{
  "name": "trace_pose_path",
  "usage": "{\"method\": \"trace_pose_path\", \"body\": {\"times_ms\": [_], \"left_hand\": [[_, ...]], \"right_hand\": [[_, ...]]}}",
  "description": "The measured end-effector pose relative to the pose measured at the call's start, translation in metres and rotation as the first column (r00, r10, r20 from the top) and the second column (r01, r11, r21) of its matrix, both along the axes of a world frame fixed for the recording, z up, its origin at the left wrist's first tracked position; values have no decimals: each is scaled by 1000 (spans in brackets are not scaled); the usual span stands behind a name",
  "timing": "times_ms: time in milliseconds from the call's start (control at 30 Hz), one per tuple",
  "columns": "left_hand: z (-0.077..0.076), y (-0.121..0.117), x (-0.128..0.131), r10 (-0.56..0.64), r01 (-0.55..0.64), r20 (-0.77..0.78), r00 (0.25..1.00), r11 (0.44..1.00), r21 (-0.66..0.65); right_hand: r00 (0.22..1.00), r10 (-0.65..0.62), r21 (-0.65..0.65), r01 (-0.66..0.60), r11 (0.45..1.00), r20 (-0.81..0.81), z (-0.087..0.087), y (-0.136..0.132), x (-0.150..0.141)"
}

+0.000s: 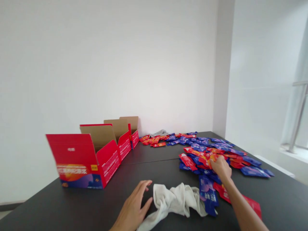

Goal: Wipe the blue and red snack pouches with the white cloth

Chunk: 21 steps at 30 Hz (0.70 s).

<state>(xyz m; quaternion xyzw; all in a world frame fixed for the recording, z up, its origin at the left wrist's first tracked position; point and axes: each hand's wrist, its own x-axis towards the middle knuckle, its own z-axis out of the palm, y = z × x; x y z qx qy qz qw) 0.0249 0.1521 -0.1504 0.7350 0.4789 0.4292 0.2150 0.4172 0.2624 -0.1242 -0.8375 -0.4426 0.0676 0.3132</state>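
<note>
My left hand (135, 205) is just left of a crumpled white cloth (178, 199), its thumb apart from the fingers and nothing in it. At the right, my right hand (221, 168) reaches into a loose pile of red and blue packets. Its fingers are curled onto a red packet (207, 157) with an orange patch; some fingertips are hidden. A blue packet (208, 194) lies partly over the right end of the cloth. Under my right forearm, another red packet (252, 205) rests on the black table (149, 168).
Several red cardboard boxes (75, 160) with raised flaps stand in a row at the left. More packets (156, 140) and a greyish cloth (160, 132) lie at the far end. White walls border the table, and a metal railing (298, 118) stands at the right.
</note>
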Motion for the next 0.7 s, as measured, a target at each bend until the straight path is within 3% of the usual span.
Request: {"method": "trace_pose_path", "body": {"times_ms": [67,200,267,367,433,533,633,700], "left_hand": [[-3,1,-1,-8,25,-192,981,996,86],[-5,11,-12,87,-48,-257,962,987,152],[-7,17,-17,146,-106,-240,960,979,172],[-10,22,-20,189,-150,-215,958,971,184],[-13,24,-20,189,-151,-209,959,971,186],[-18,27,-21,168,-125,-212,963,971,203],[-25,32,-24,160,-104,-247,956,968,227],[-33,39,-27,157,-94,-291,944,971,219]], "right_hand": [[997,-50,14,50,999,52,-3,2,0],[969,-111,51,103,993,221,-4,6,1],[965,-51,86,30,996,256,0,8,1],[947,160,167,-212,963,278,15,17,-12],[875,367,149,-428,892,316,30,29,-32],[691,631,22,-680,733,353,50,56,-81],[539,766,-115,-787,606,351,54,92,-134],[478,812,-209,-802,559,336,49,117,-165]]}}
